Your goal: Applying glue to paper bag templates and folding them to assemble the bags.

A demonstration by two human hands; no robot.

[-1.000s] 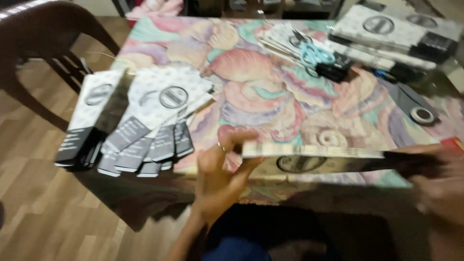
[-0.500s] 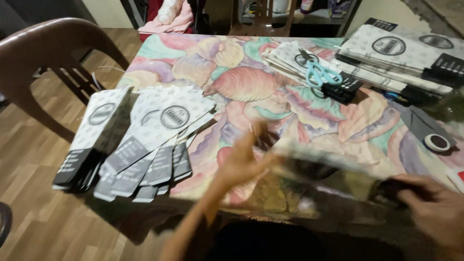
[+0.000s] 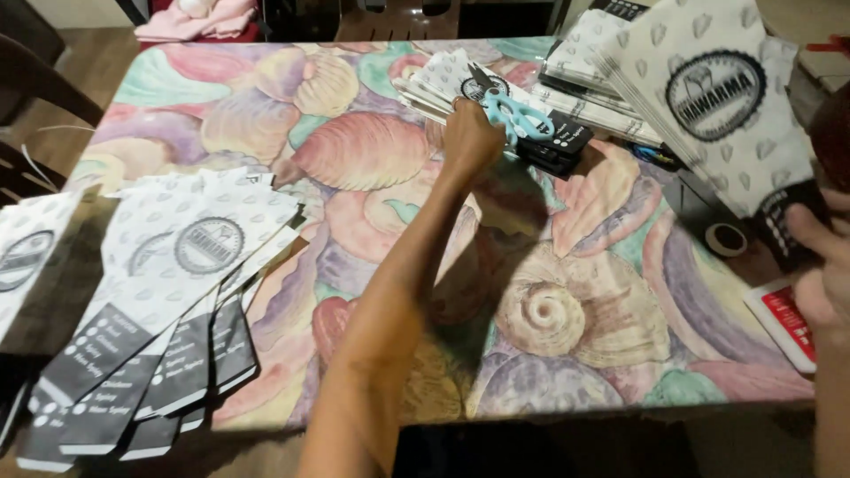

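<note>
Two hands are at work over the table (image 3: 266, 88), which wears a cloth painted with big pastel seashells. The left hand (image 3: 469, 137) reaches far across toward the far edge, its fingers curled down at the handles of a pair of light blue scissors (image 3: 513, 115); whether it has truly gripped them I cannot tell, since the knuckles hide the contact. The scissors lie on a stack of white paper bags (image 3: 443, 80) with black bands, near the middle of the far edge. The right hand (image 3: 828, 265) stays close to the near right corner and grasps a white patterned paper bag (image 3: 708, 106) by its black lower end (the bag is lifted, tilted, and carries a round black stamp). Just beside that hand sits a roll of tape (image 3: 728, 239) and a red and white card (image 3: 788, 323). A fanned pile of bags (image 3: 190, 283) covers the near left corner.
</note>
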